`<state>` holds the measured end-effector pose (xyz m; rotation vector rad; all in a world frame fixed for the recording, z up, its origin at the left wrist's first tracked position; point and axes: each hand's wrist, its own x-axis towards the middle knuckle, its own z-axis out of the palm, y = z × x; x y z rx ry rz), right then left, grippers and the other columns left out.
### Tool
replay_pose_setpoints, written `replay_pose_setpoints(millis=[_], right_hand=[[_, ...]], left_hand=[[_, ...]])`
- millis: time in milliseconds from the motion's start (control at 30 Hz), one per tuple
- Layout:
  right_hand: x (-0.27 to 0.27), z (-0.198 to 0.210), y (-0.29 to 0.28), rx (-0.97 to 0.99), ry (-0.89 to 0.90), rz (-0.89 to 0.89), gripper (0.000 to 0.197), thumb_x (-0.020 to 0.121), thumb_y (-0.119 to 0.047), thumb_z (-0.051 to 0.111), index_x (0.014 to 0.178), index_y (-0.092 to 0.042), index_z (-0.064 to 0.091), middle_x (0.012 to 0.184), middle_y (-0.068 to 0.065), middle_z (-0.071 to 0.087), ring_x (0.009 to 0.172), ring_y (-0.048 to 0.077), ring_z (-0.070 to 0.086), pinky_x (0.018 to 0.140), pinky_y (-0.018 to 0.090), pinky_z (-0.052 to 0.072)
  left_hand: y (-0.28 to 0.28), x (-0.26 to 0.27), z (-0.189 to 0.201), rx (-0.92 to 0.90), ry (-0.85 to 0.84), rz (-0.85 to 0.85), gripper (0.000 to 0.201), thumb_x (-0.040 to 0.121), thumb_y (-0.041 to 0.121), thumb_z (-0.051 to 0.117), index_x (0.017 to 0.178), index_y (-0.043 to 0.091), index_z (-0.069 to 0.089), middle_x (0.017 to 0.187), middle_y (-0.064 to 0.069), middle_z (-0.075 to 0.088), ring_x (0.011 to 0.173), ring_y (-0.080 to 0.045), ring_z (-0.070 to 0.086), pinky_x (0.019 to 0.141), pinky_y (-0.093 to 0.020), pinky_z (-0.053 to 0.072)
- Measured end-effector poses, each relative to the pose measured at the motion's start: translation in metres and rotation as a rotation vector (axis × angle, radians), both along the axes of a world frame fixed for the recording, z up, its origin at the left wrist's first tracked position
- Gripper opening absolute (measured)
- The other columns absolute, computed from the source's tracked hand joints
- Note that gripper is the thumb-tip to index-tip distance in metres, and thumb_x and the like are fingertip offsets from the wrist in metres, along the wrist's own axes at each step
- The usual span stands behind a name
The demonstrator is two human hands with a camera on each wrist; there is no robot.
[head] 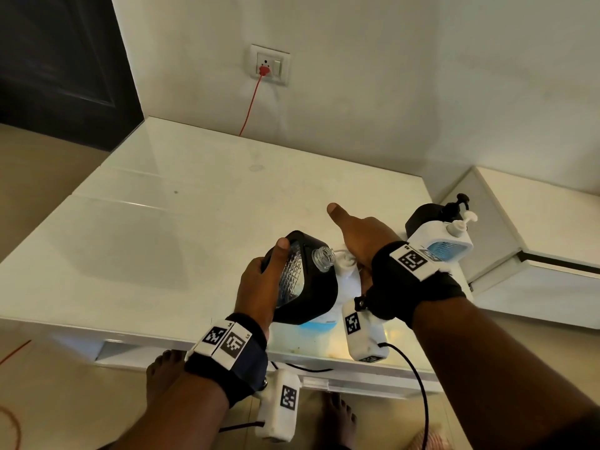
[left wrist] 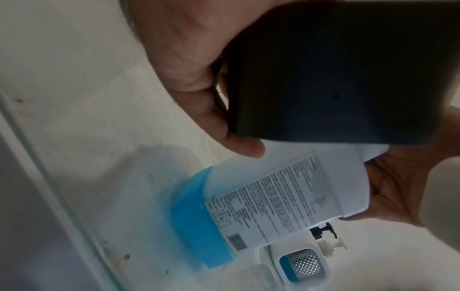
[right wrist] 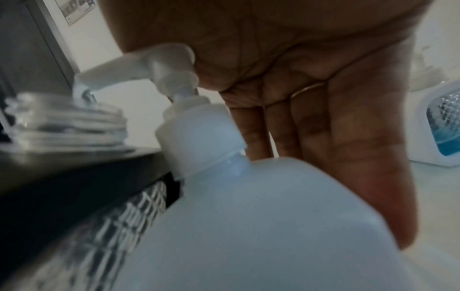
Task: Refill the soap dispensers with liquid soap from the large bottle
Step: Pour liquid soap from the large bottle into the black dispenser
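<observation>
Bottle [left wrist: 273, 196], large and likely heavy, slippery: my flat right hand [head: 360, 235] presses its pump; left hand [head: 259, 280] grips dispenser [head: 302, 277].

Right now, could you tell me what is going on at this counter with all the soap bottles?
A person is refilling soap dispensers. Their left hand grips a black dispenser, pump removed, tilted toward the large soap bottle. Their right hand presses the large bottle's pump, whose spout sits at the dispenser's open neck. A white dispenser holding blue soap and another black one stand to the right on the white counter.
</observation>
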<state>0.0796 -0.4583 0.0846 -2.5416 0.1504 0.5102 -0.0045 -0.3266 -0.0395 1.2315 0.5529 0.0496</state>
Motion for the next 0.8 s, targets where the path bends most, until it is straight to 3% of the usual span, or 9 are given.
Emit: replay_pose_setpoints(millis=[100,167,233,367,467,633,700,800], right_hand=[[0.001,-0.006,-0.003,-0.068,-0.011,-0.012,0.067,0.091,-0.072,0.033,0.075,-0.014,0.061,0.083,0.006,0.065,0.082,0.025,0.060,0.075,0.035,0.038],[0.001,-0.007,-0.002,-0.095,-0.007,-0.010,0.066,0.091,-0.072,0.034,0.082,-0.013,0.062,0.090,0.006,0.066,0.089,0.027,0.061,0.077,0.035,0.038],[0.000,-0.005,-0.001,-0.088,-0.001,0.003,0.068,0.090,-0.075,0.033,0.076,-0.014,0.059,0.083,0.005,0.064,0.083,0.026,0.059,0.076,0.035,0.038],[-0.005,0.009,-0.002,0.038,0.065,0.044,0.080,0.084,-0.085,0.026,0.062,-0.013,0.051,0.040,-0.004,0.053,0.062,0.022,0.053,0.078,0.036,0.044],[-0.006,0.013,-0.003,0.070,0.107,0.053,0.084,0.084,-0.086,0.021,0.066,-0.010,0.054,0.036,-0.005,0.053,0.062,0.022,0.055,0.084,0.037,0.046],[0.000,-0.001,-0.001,-0.014,0.010,0.014,0.071,0.088,-0.078,0.033,0.066,-0.014,0.054,0.070,0.005,0.059,0.077,0.028,0.058,0.081,0.038,0.046],[0.002,-0.006,-0.002,-0.062,-0.021,0.001,0.067,0.091,-0.073,0.034,0.072,-0.014,0.057,0.079,0.005,0.063,0.080,0.026,0.060,0.076,0.035,0.040],[0.003,-0.009,-0.002,-0.099,-0.035,-0.003,0.066,0.092,-0.071,0.034,0.083,-0.012,0.063,0.088,0.006,0.067,0.085,0.026,0.062,0.074,0.034,0.039]], left_hand=[[0.000,0.000,-0.002,-0.003,-0.003,-0.004,0.114,0.042,0.104,0.063,0.113,0.016,0.074,0.103,-0.006,0.079,0.101,-0.028,0.075,0.098,-0.054,0.058],[0.000,0.000,-0.003,0.006,-0.002,-0.001,0.112,0.044,0.103,0.063,0.113,0.015,0.074,0.104,-0.006,0.079,0.101,-0.028,0.075,0.098,-0.055,0.057],[-0.001,0.000,-0.003,0.016,-0.001,0.002,0.110,0.046,0.103,0.063,0.112,0.015,0.074,0.103,-0.006,0.079,0.101,-0.029,0.075,0.099,-0.056,0.057],[-0.002,-0.001,0.002,0.013,0.000,0.001,0.099,0.052,0.095,0.061,0.109,0.015,0.073,0.100,-0.006,0.079,0.099,-0.029,0.075,0.098,-0.055,0.057],[-0.003,0.000,0.003,0.004,0.000,0.007,0.099,0.051,0.094,0.062,0.110,0.015,0.073,0.101,-0.006,0.079,0.100,-0.028,0.075,0.098,-0.054,0.058],[-0.002,-0.001,0.002,-0.003,-0.017,-0.011,0.108,0.047,0.100,0.063,0.110,0.014,0.074,0.102,-0.008,0.079,0.101,-0.030,0.075,0.100,-0.055,0.057],[-0.002,-0.001,0.002,-0.007,-0.011,-0.015,0.103,0.050,0.097,0.063,0.110,0.014,0.074,0.102,-0.008,0.079,0.100,-0.030,0.075,0.099,-0.056,0.057],[-0.001,-0.001,-0.001,-0.001,-0.008,-0.016,0.112,0.045,0.102,0.063,0.114,0.015,0.074,0.104,-0.007,0.079,0.101,-0.028,0.076,0.099,-0.054,0.057]])
